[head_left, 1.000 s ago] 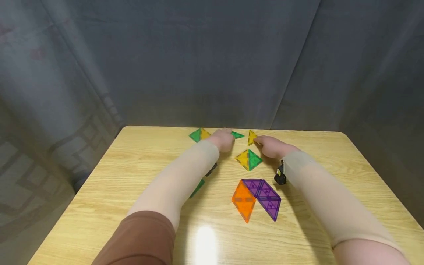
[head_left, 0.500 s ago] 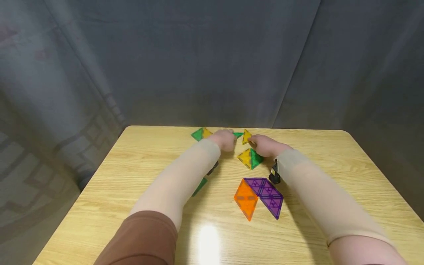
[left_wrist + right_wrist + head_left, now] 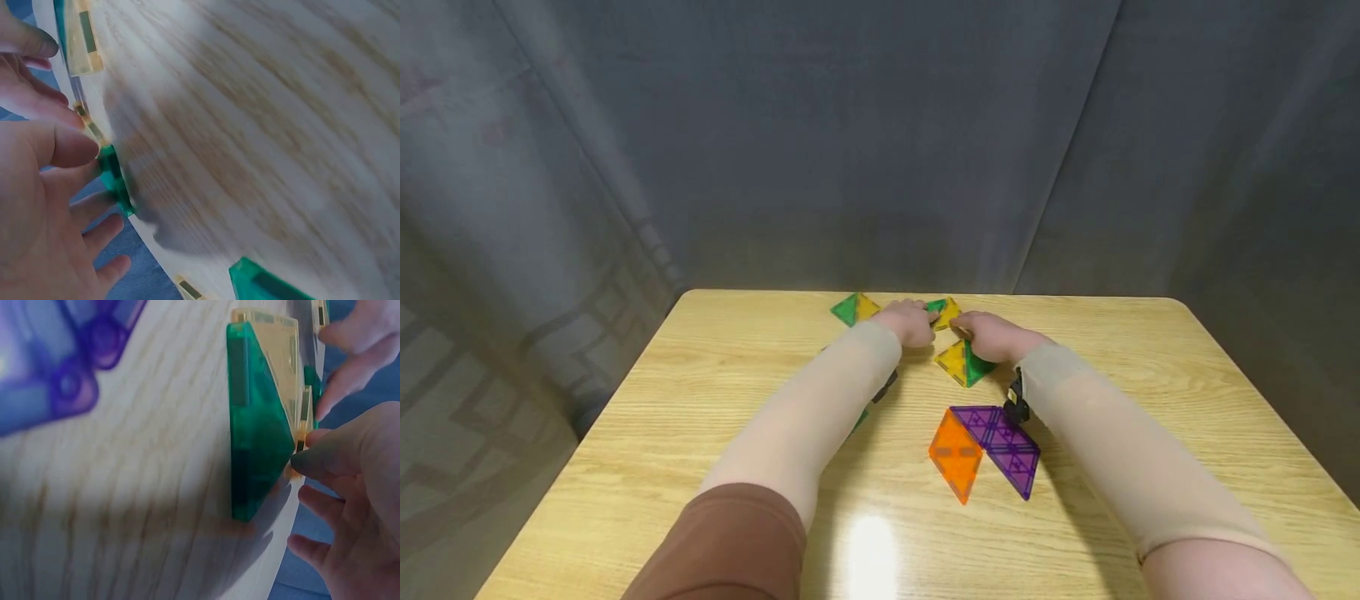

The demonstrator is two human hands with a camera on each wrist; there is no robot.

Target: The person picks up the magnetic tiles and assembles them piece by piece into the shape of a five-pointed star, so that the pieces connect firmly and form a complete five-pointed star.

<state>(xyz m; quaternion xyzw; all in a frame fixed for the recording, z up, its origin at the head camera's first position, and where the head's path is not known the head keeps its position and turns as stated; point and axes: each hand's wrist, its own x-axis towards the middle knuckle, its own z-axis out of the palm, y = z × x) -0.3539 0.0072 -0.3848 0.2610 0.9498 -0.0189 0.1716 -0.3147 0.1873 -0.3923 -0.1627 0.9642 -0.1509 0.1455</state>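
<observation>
At the table's far side, my left hand (image 3: 908, 322) pinches a green triangular magnetic tile (image 3: 114, 181) between thumb and fingers. My right hand (image 3: 996, 333) holds a yellow triangular magnetic tile (image 3: 950, 315) by its edge with thumb and index finger. These two tiles lie side by side and appear to touch. Just nearer, a yellow triangle (image 3: 952, 362) and a green triangle (image 3: 256, 437) form a diamond, partly covered by the right hand in the head view. Beyond the left hand lies another pair, a green triangle (image 3: 846, 309) beside a yellow triangle (image 3: 867, 307).
Two orange triangles (image 3: 957, 454) joined as a diamond touch a strip of purple triangles (image 3: 1013, 462) on the wooden table (image 3: 700, 383). Another green tile (image 3: 859, 419) shows partly beneath the left forearm. A grey curtain (image 3: 865, 167) hangs behind the table's far edge.
My right hand has moved left with the yellow tile, closing the gap to the green tile. The left hand stays nearly in place, its fingers shifting slightly on the green tile.
</observation>
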